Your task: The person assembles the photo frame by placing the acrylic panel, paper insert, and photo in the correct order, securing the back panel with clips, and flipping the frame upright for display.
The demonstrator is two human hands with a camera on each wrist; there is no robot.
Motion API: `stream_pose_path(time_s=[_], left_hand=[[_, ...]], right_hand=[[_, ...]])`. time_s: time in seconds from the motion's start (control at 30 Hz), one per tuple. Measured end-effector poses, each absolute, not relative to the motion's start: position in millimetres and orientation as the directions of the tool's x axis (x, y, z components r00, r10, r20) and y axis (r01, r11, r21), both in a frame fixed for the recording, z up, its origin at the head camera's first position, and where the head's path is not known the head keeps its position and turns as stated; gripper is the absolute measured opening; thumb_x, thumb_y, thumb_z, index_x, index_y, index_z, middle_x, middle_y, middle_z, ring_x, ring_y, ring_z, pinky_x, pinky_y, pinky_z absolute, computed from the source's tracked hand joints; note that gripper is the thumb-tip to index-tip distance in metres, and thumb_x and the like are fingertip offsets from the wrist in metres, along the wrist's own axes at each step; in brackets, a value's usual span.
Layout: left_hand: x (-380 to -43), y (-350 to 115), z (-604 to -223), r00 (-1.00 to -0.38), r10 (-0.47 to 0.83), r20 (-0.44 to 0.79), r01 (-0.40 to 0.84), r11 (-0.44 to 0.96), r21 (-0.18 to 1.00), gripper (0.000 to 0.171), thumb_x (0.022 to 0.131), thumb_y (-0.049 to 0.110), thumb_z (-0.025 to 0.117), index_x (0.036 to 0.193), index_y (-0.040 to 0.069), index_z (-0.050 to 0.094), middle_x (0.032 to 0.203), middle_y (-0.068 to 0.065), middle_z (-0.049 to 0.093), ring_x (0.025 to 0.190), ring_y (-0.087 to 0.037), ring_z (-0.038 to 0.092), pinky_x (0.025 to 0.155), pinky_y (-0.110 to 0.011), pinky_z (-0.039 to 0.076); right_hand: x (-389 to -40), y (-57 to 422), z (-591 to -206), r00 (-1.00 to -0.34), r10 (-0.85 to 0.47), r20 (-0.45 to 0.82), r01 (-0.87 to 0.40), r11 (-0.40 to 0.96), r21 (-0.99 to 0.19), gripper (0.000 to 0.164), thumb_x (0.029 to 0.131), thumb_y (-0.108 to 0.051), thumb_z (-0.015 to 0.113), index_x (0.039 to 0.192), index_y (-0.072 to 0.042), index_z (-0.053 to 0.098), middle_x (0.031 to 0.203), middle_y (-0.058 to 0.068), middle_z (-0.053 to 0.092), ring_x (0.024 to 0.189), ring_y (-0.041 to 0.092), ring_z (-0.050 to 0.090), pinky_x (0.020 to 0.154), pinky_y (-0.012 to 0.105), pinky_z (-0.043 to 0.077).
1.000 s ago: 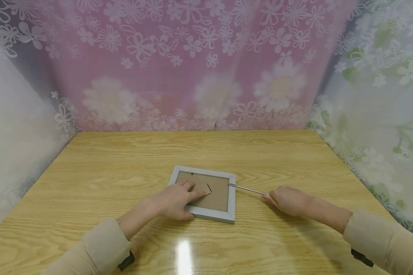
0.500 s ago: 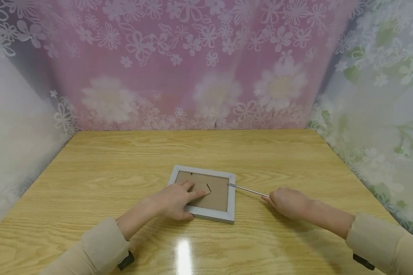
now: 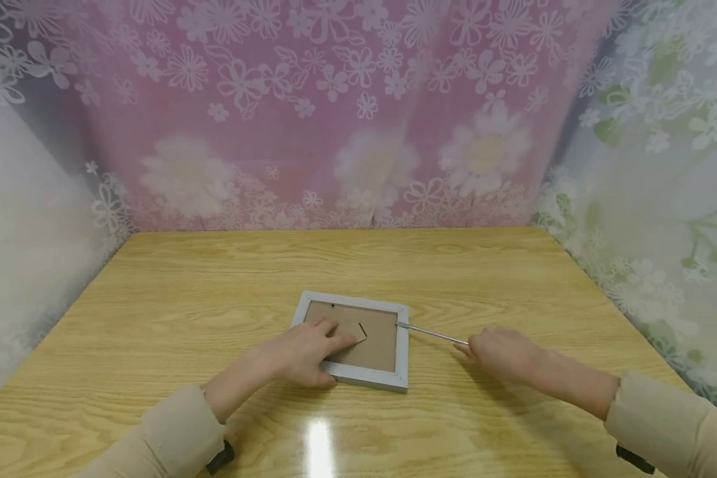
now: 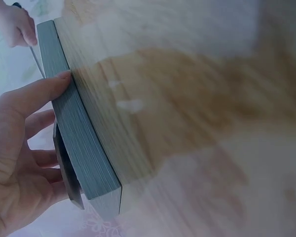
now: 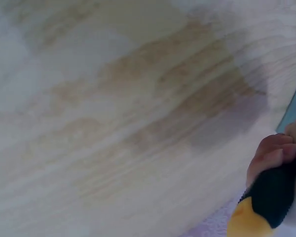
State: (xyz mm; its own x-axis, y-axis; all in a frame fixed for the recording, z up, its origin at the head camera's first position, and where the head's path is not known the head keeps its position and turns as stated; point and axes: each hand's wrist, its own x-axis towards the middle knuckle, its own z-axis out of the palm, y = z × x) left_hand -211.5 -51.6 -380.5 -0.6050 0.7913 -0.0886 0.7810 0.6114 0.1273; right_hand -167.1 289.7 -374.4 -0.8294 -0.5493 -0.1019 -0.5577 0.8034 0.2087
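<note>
A picture frame (image 3: 403, 355) with a pale grey rim lies back side up on the table. Its brown backing board (image 3: 378, 348) carries a stand flap (image 4: 66, 170), which shows tilted off the back in the left wrist view. My left hand (image 3: 307, 352) holds the frame's left part, fingers spread over the backing and flap, thumb on the near side edge. With my right hand (image 3: 504, 355) I grip a screwdriver (image 3: 433, 332) by its black and yellow handle (image 5: 271, 197). The flat tip of the shaft meets the inner edge of the frame's right rail.
The wood-grain table (image 3: 215, 279) reaches back to a pink floral curtain (image 3: 311, 133). Pale patterned cloths (image 3: 651, 219) hang along both sides. Glare shows on the tabletop near the front.
The frame, both hands and the screwdriver hold nearly the same places. The right hand has drawn very slightly to the right, and the head view has tilted a little.
</note>
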Motion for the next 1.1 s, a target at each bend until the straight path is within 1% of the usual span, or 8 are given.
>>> stream_pose_path(time_s=[0.07,0.1,0.23,0.27,0.57,0.77,0.9,1.1], left_hand=[[-211.6,-51.7,-380.3,-0.604,0.792,-0.089,0.782,0.611,0.125,0.069,0.079,0.039,0.072,0.139,0.017,0.045,0.135,-0.023,0.044,0.126,-0.037,0.042,0.099,-0.046,0.042],[-211.6,-51.8,-379.9,-0.605,0.792,-0.088,0.782,0.611,0.122,0.069,0.079,0.039,0.072,0.139,0.018,0.045,0.136,-0.023,0.044,0.126,-0.036,0.041,0.100,-0.045,0.042],[-210.5,-52.0,-378.9,-0.613,0.785,-0.090,0.776,0.619,0.119,0.068,0.080,0.038,0.071,0.139,0.018,0.046,0.136,-0.023,0.045,0.127,-0.036,0.041,0.101,-0.044,0.041],[-210.3,-52.0,-378.7,-0.615,0.783,-0.094,0.774,0.622,0.120,0.068,0.080,0.038,0.071,0.139,0.018,0.046,0.136,-0.023,0.044,0.127,-0.036,0.041,0.101,-0.044,0.041],[-209.7,-50.6,-380.1,-0.617,0.779,-0.115,0.767,0.628,0.134,0.069,0.080,0.037,0.071,0.140,0.017,0.044,0.139,-0.025,0.041,0.129,-0.037,0.038,0.103,-0.045,0.039],[-209.3,-51.1,-381.7,-0.610,0.783,-0.118,0.772,0.622,0.131,0.068,0.081,0.038,0.070,0.140,0.017,0.045,0.138,-0.024,0.042,0.129,-0.036,0.039,0.102,-0.044,0.040],[-208.6,-51.2,-381.2,-0.611,0.781,-0.124,0.770,0.624,0.133,0.068,0.081,0.038,0.070,0.141,0.018,0.044,0.139,-0.023,0.041,0.129,-0.036,0.038,0.103,-0.044,0.039],[-210.6,-52.3,-379.3,-0.613,0.781,-0.118,0.771,0.624,0.127,0.069,0.081,0.038,0.071,0.141,0.018,0.043,0.139,-0.023,0.041,0.130,-0.035,0.037,0.103,-0.044,0.039]], right_hand=[[-167.7,289.9,-378.4,-0.853,-0.512,-0.100,-0.522,0.843,0.129,0.015,0.092,-0.011,0.057,0.081,-0.004,0.066,0.052,-0.004,0.039,0.046,0.004,0.028,0.037,0.017,0.028],[-168.6,289.8,-380.9,-0.869,-0.487,-0.087,-0.491,0.870,0.038,0.022,0.093,-0.013,0.055,0.073,-0.005,0.062,0.051,-0.005,0.039,0.045,0.004,0.029,0.037,0.017,0.028],[-170.4,291.0,-388.2,-0.889,-0.444,-0.115,-0.427,0.892,-0.146,0.034,0.098,-0.021,0.047,0.066,-0.011,0.052,0.052,-0.007,0.035,0.046,0.003,0.028,0.041,0.017,0.029],[-171.1,291.0,-389.6,-0.889,-0.442,-0.120,-0.421,0.892,-0.164,0.035,0.099,-0.023,0.045,0.066,-0.012,0.051,0.052,-0.008,0.035,0.046,0.003,0.029,0.042,0.018,0.029],[-177.6,288.3,-394.4,-0.876,-0.467,-0.119,-0.432,0.870,-0.237,0.037,0.100,-0.026,0.042,0.066,-0.014,0.049,0.055,-0.009,0.031,0.049,0.003,0.027,0.045,0.018,0.030],[-180.0,290.2,-391.4,-0.875,-0.441,-0.198,-0.382,0.881,-0.278,0.035,0.100,-0.031,0.041,0.077,-0.013,0.060,0.061,-0.008,0.044,0.056,0.005,0.040,0.056,0.026,0.040],[-179.3,292.2,-391.2,-0.875,-0.433,-0.218,-0.366,0.885,-0.289,0.035,0.100,-0.033,0.041,0.082,-0.011,0.063,0.065,-0.007,0.051,0.061,0.007,0.044,0.059,0.030,0.042],[-181.9,297.0,-389.6,-0.874,-0.432,-0.220,-0.356,0.880,-0.314,0.038,0.100,-0.037,0.041,0.080,-0.013,0.062,0.063,-0.008,0.048,0.060,0.006,0.043,0.058,0.027,0.040]])
